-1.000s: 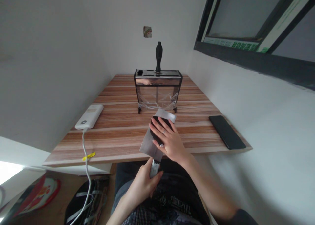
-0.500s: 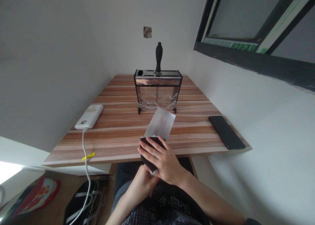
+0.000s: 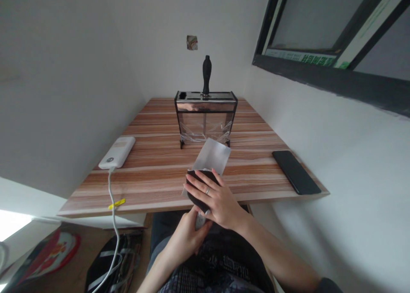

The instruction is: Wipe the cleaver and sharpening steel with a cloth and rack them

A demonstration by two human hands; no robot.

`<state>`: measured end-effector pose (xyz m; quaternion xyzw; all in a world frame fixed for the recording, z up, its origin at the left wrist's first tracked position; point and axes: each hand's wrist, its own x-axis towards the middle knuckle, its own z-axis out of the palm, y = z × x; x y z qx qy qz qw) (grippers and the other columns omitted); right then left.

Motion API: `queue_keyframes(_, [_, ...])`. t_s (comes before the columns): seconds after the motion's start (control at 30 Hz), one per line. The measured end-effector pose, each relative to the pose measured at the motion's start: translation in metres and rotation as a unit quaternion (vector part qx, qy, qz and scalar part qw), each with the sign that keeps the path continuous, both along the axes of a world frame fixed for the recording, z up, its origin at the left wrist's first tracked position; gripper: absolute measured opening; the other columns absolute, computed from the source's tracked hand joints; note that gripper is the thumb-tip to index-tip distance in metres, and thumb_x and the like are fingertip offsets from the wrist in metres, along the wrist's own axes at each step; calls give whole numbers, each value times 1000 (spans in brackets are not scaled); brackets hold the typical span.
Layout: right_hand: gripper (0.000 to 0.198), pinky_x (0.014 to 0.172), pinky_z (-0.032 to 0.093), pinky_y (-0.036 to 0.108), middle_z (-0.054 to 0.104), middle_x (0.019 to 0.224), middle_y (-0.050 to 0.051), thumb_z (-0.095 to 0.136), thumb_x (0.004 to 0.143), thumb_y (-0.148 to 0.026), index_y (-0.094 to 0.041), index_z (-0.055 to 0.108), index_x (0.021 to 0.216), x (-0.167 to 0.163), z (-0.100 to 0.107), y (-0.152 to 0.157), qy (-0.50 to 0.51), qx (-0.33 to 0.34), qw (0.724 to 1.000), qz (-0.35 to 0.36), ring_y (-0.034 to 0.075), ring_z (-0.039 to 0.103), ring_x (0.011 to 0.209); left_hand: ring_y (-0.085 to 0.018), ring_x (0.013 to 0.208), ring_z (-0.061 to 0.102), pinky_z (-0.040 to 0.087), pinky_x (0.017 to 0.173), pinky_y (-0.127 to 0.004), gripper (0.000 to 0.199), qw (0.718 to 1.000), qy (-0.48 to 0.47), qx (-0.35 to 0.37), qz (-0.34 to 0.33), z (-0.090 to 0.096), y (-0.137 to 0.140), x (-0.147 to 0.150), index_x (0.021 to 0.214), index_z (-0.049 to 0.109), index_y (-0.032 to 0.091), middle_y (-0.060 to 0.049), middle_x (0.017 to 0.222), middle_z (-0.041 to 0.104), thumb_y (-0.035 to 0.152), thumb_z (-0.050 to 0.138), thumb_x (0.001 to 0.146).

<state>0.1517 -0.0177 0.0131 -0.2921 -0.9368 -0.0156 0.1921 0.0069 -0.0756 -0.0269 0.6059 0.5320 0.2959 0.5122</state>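
A cleaver with a broad silvery blade [image 3: 214, 155] points away from me over the table's near edge. My left hand [image 3: 189, 231] is wrapped round its grey handle [image 3: 200, 221], close to my body. On top of the blade lies a dark cloth or pad [image 3: 194, 195], folded at its edges. My right hand [image 3: 213, 197], with a ring on one finger, holds this pad flat against the metal, fingers stretched over it. The lower part of the blade is hidden under the pad.
Behind the blade stands a knife block [image 3: 205, 107] with see-through sides and a black handle [image 3: 206, 74] rising from it. A white power bank [image 3: 118, 153] with a cable [image 3: 112, 194] lies left, beside yellow tape [image 3: 117, 203]. A black phone [image 3: 295, 172] lies right, near the wall.
My right hand and the dark pad have slid a little forward and to the right along the blade. More of the grey handle shows. The blade has shifted slightly forward and right.
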Motion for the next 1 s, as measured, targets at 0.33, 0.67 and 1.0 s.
queue_keyframes(0.33, [51,116,6,49,23,152,0,32,97,-37,-23,26,145,20,5,42,33,36,993,-109,20,14,142,-8,34,43,30,34,-17,16,998,16,-53,-23,-1,-4,2,86,45,19,8,51,46,34,51,83])
queue_keyframes(0.67, [49,115,4,50,24,152,0,29,97,-35,-24,26,145,31,8,59,75,43,981,-172,19,15,142,-8,37,45,31,35,-17,14,999,24,-35,-32,1,-6,4,86,45,19,7,57,48,32,51,82])
queue_keyframes(1.0, [54,116,2,51,25,152,1,35,95,-36,-23,24,146,8,-3,19,41,14,997,-58,21,14,142,-8,32,42,31,33,-18,17,999,-3,-52,-6,3,-2,4,91,46,18,8,50,48,31,51,81])
